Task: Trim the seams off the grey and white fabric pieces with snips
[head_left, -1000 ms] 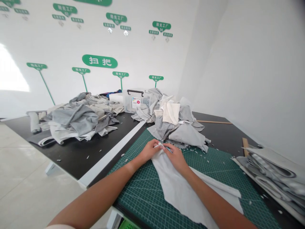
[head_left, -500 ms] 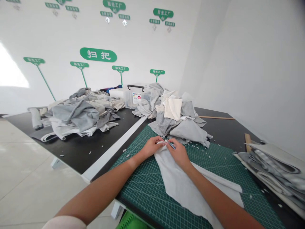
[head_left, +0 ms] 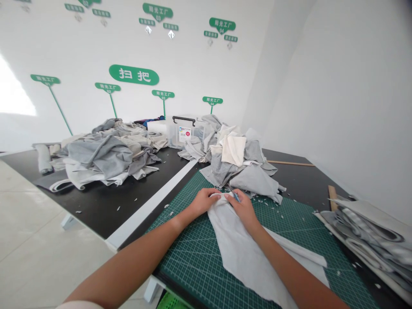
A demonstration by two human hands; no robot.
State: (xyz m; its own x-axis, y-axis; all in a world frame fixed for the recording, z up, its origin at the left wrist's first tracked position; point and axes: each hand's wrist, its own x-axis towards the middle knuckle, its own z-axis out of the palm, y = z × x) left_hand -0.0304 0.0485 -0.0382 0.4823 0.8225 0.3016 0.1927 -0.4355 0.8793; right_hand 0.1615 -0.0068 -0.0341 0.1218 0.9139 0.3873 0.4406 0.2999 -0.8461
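A long piece of pale grey cloth [head_left: 236,257] drapes over the green cutting mat [head_left: 189,262] toward me, its upper edge raised between my hands. My left hand [head_left: 206,201] is closed on that edge, thumb on top. Close beside it, my right hand [head_left: 243,210] pinches the same edge with thumb and fingers. Tucked in the right hand is a small blue-handled tool [head_left: 237,197] that looks like thread snips; its thin metal tip points up and away, and the fingers hide most of it. My right forearm covers part of the cloth.
Right behind my hands rises a heap of grey and cream cloths [head_left: 234,150]. Another cloth pile [head_left: 99,154] lies left, with a clear plastic box [head_left: 185,133] between them. Folded fabric [head_left: 373,231] is stacked at right near a wooden strip [head_left: 332,197]. White scraps dot the mat and table.
The tool in my right hand has turned, so its metal tip now sticks up above the fingers. Both hands keep their hold on the cloth edge. The view has shifted slightly.
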